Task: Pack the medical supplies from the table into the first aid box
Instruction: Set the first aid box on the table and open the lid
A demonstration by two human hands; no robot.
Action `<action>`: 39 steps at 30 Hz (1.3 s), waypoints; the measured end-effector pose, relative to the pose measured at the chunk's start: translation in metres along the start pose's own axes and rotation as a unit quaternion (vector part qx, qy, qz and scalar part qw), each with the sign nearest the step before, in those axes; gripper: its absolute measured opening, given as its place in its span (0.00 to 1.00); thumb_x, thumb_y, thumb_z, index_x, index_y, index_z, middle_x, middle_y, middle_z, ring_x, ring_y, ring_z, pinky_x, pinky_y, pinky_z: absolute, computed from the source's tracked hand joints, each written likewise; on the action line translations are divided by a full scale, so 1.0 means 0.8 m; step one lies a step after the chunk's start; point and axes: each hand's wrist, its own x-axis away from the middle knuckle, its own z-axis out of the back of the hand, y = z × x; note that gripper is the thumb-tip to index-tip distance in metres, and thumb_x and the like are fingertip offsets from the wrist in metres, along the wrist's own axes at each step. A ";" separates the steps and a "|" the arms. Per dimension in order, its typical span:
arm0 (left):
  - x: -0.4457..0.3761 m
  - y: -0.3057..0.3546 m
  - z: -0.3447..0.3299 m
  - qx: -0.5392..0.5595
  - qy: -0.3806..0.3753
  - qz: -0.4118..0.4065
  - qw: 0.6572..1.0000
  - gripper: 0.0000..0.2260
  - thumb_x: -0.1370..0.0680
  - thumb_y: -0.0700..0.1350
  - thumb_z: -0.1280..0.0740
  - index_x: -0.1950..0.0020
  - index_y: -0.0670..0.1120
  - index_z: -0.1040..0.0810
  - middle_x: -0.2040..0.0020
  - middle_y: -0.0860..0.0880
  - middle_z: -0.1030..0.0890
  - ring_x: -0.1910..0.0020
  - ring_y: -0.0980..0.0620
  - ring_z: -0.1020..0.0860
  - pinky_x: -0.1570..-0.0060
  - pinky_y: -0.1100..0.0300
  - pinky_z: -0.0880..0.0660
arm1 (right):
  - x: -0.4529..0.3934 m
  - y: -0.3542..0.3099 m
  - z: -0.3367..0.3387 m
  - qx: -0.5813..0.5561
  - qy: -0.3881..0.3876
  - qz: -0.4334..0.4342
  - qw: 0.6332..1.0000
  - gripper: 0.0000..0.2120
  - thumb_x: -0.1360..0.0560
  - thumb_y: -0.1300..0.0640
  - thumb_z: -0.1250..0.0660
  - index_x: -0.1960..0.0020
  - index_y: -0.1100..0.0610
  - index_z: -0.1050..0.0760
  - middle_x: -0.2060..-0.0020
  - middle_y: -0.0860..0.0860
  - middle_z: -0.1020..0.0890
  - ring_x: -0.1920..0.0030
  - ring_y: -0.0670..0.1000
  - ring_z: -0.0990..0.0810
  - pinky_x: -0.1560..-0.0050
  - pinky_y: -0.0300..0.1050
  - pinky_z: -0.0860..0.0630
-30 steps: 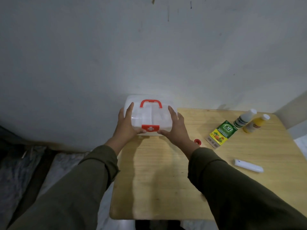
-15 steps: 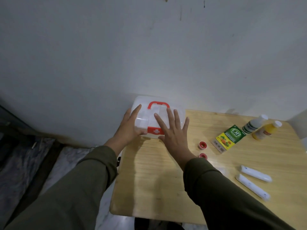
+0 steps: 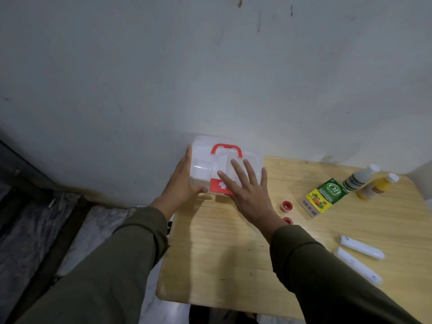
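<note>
The wooden table (image 3: pixel 233 249) stands against a grey wall (image 3: pixel 163 78). The first aid box (image 3: pixel 210 163), clear with a red handle, sits closed at the far left corner of the table. The left hand (image 3: pixel 181 183) grips its left side with fingers curled around it. The right hand (image 3: pixel 249 190) lies on the lid with fingers spread wide. To the right lie a green carton (image 3: pixel 323 197), 2 bottles (image 3: pixel 360 177), 2 white tubes (image 3: pixel 361 246) and 2 red tape rolls (image 3: pixel 285 205).
</note>
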 end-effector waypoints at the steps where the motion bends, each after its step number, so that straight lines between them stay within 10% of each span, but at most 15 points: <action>1: 0.001 0.001 0.000 0.005 0.001 0.004 1.000 0.55 0.35 0.49 0.22 0.24 0.54 0.61 0.25 0.48 0.41 0.27 0.45 0.39 0.34 0.47 0.33 | -0.001 -0.001 0.003 -0.003 -0.003 -0.001 1.000 0.30 0.24 0.45 0.36 0.26 0.43 0.44 0.25 0.57 0.38 0.26 0.65 0.41 0.35 0.74 0.44; 9: 0.002 -0.007 0.004 0.048 0.011 0.072 0.996 0.59 0.35 0.47 0.21 0.26 0.55 0.68 0.23 0.46 0.44 0.26 0.42 0.39 0.32 0.46 0.37 | -0.004 0.001 0.034 -0.003 0.009 0.031 0.999 0.29 0.26 0.48 0.34 0.28 0.45 0.39 0.28 0.56 0.32 0.29 0.64 0.34 0.36 0.73 0.44; 18: -0.011 0.000 0.011 0.085 -0.020 0.043 0.995 0.45 0.35 0.61 0.26 0.27 0.58 0.50 0.27 0.52 0.35 0.31 0.46 0.33 0.39 0.52 0.31 | -0.063 0.027 0.091 -0.004 0.021 0.006 1.000 0.23 0.22 0.44 0.53 0.28 0.45 0.41 0.30 0.55 0.29 0.31 0.60 0.30 0.36 0.72 0.38; 24: -0.013 -0.004 0.004 0.073 -0.030 0.059 0.995 0.43 0.26 0.52 0.30 0.24 0.53 0.58 0.23 0.50 0.45 0.26 0.45 0.40 0.33 0.53 0.37 | -0.106 0.049 0.111 -0.005 0.002 -0.028 1.000 0.28 0.23 0.39 0.64 0.26 0.43 0.46 0.26 0.55 0.36 0.26 0.60 0.38 0.30 0.68 0.48; 30: -0.010 -0.001 0.007 0.078 -0.027 0.063 0.995 0.44 0.27 0.50 0.29 0.24 0.51 0.58 0.22 0.51 0.46 0.26 0.46 0.40 0.35 0.57 0.38 | -0.142 0.059 0.101 0.022 -0.023 -0.057 0.998 0.33 0.22 0.40 0.45 0.24 0.45 0.57 0.23 0.54 0.46 0.23 0.59 0.48 0.28 0.68 0.52; 39: -0.012 0.001 0.007 0.081 -0.036 0.074 0.993 0.46 0.27 0.51 0.29 0.24 0.52 0.61 0.22 0.50 0.46 0.26 0.45 0.41 0.33 0.53 0.37 | -0.165 0.048 0.088 0.040 -0.035 -0.094 0.994 0.37 0.23 0.39 0.45 0.24 0.53 0.60 0.23 0.55 0.53 0.23 0.61 0.53 0.27 0.66 0.49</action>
